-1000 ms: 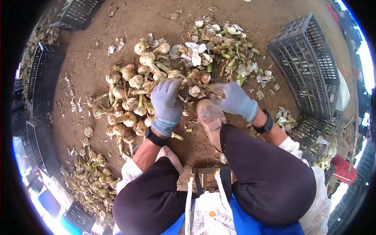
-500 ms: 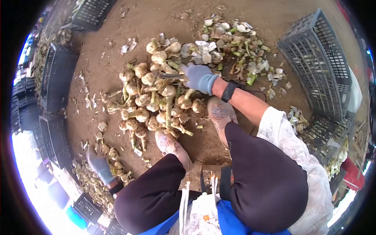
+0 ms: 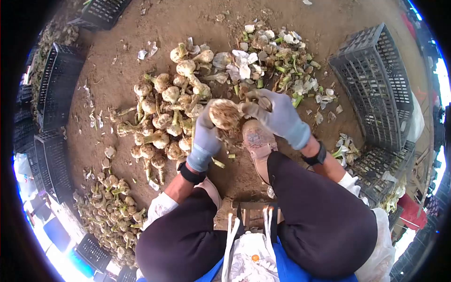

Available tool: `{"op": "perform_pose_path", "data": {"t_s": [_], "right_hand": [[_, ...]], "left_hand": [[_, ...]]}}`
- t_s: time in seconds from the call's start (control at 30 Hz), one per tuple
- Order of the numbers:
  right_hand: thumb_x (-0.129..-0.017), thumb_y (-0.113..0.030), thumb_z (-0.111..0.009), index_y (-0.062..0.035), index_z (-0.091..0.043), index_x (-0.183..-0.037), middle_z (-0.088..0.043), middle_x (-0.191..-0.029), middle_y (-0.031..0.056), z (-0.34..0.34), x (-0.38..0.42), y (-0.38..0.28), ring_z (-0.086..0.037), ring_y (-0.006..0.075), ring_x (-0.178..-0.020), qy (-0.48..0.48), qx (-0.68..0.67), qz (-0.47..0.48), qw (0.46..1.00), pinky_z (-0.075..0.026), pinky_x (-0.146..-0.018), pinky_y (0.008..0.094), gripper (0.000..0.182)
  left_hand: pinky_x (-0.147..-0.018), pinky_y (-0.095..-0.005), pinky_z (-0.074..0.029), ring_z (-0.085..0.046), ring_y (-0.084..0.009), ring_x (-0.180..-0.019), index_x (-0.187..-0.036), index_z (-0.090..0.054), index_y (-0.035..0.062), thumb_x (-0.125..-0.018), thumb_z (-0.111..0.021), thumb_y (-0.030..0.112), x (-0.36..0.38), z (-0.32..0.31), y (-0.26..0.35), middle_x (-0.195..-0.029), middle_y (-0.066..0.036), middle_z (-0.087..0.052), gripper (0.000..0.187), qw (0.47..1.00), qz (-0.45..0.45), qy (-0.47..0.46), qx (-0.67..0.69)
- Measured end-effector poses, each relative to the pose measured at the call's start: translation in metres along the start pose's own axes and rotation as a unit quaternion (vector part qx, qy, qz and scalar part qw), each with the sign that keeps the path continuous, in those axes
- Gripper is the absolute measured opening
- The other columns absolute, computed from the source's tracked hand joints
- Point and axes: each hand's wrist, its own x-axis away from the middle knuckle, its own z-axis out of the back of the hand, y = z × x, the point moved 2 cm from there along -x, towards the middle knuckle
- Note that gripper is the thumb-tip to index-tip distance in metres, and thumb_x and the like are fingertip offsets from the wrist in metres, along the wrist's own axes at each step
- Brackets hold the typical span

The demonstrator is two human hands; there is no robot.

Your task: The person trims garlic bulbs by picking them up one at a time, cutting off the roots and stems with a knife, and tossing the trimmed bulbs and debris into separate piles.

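My left hand (image 3: 206, 139), in a grey-blue glove, is closed around a garlic bulb (image 3: 224, 114) with its root side turned up. Facing it, my gloved right hand (image 3: 278, 117) has its fingers curled against the bulb's right side. The shears (image 3: 256, 97) in that hand are mostly covered by the fingers, and their blades cannot be made out. To the left of both hands lies a heap of garlic bulbs (image 3: 162, 122) with stalks on the dirt floor. Behind my right hand is a pile of cut stalks and papery skins (image 3: 291, 61).
A black plastic crate (image 3: 376, 84) stands on its side at the right, with another crate (image 3: 383, 164) below it. More dark crates (image 3: 58, 87) line the left. A second garlic pile (image 3: 112, 207) lies at lower left. My shoe (image 3: 258, 141) is just below the hands.
My left hand has come from the lower left to the middle and now holds a garlic bulb. My right hand, with the shears, has moved right and down from the heap to meet it.
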Motion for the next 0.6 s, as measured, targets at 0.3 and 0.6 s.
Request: {"op": "perform_pose_path", "data": {"t_s": [0.3,0.6], "right_hand": [[-0.064,-0.019,-0.064,-0.0061,-0.051,-0.092,-0.056,-0.071,0.0082,-0.014,0.011,-0.019,-0.06,0.0271,-0.064,-0.027,0.38,0.168,0.909,-0.047,-0.051,0.0387,0.034],[-0.066,-0.016,-0.059,-0.0044,-0.053,-0.079,-0.057,-0.067,0.0091,-0.017,0.007,-0.009,-0.06,0.0278,-0.058,-0.063,0.384,0.238,0.89,-0.047,-0.046,0.0384,0.018]], "left_hand": [[-0.092,-0.0399,-0.04,-0.053,-0.0323,-0.101,-0.107,-0.06,0.006,-0.071,-0.052,-0.004,0.011,0.011,-0.025,-0.107,-0.012,-0.06,0.038,0.961,-0.023,-0.056,-0.27],[-0.09,-0.0399,-0.041,-0.054,-0.0308,-0.1,-0.113,-0.059,0.0082,-0.076,-0.046,0.006,0.019,0.014,-0.028,-0.106,-0.011,-0.061,0.039,0.978,0.015,-0.149,-0.143]]}}
